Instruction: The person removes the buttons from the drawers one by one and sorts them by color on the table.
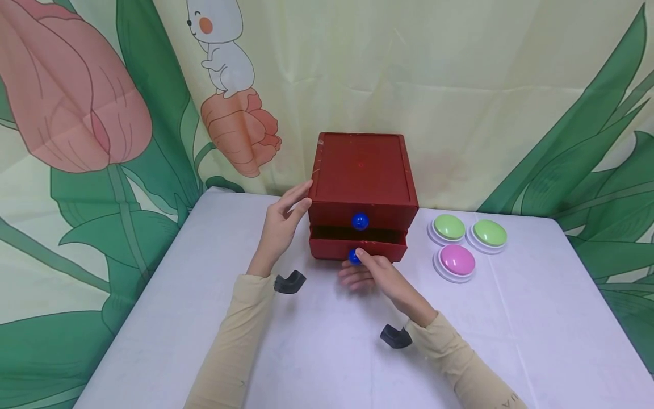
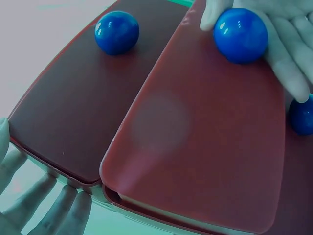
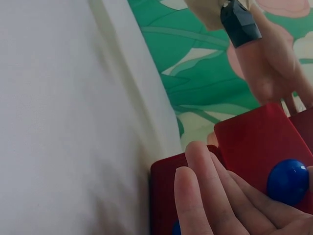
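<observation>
A red drawer cabinet point(image 1: 360, 170) stands at the back of the table, its middle drawer point(image 2: 195, 142) partly pulled out. My left hand point(image 1: 280, 227) rests with extended fingers against the cabinet's left side, near the upper front corner. My right hand point(image 1: 380, 278) is at the front of the pulled-out drawer and holds its round blue knob point(image 2: 240, 35) between thumb and index finger. The other fingers point(image 3: 203, 171) stretch out below the knob. Another blue knob point(image 1: 360, 221) is on the closed top drawer, and a third knob point(image 2: 301, 116) shows lower down in the left wrist view.
Right of the cabinet lie two green push-button lights point(image 1: 449, 227) and a pink one point(image 1: 457, 260), all on white bases. A printed curtain point(image 1: 434, 102) hangs close behind. White cloth covers the table point(image 1: 327, 352). Black mounts point(image 1: 290, 282) sit at both wrists.
</observation>
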A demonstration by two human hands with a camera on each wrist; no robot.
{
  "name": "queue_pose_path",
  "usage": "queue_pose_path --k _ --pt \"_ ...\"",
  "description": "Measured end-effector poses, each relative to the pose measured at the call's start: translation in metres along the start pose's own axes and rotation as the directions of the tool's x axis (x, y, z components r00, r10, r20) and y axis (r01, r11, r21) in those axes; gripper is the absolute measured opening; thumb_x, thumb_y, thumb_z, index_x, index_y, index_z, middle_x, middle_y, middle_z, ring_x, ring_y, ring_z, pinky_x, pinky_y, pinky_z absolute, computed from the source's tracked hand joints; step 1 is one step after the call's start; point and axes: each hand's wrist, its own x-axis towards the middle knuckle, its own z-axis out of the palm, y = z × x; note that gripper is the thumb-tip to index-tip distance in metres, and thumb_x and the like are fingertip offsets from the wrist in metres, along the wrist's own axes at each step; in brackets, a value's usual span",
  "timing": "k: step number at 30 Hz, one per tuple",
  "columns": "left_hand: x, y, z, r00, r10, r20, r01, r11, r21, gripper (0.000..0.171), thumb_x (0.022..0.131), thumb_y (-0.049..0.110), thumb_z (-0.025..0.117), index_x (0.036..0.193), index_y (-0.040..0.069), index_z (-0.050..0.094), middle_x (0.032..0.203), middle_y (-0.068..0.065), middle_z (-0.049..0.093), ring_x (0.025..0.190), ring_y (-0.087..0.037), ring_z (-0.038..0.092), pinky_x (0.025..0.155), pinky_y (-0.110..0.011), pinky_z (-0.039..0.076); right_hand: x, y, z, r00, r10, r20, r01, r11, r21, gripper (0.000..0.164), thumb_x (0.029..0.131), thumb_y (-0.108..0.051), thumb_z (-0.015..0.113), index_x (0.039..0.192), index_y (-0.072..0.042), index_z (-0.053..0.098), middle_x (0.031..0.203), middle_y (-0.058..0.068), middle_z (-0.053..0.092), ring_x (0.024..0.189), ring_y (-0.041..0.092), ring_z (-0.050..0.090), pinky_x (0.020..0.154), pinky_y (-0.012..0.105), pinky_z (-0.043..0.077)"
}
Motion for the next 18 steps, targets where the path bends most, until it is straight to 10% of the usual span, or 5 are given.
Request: queue_pose_path --k 18 --pt "0.0 -0.001 0.0 1.0 0.003 0.002 -0.003 1.0 -0.009 0.044 0.1 0.01 0.058 0.143 0.004 0.052 0.148 -0.011 0.051 0.137 -0.022 0.047 0.111 -0.042 0.043 0.015 0.0 -0.002 0.999 -0.035 -0.039 0.036 0.999 0.038 0.065 0.107 -0.047 0.033 0.129 0.009 0.058 0.119 0.025 0.068 0.101 0.037 0.071 0.092 0.049 0.055"
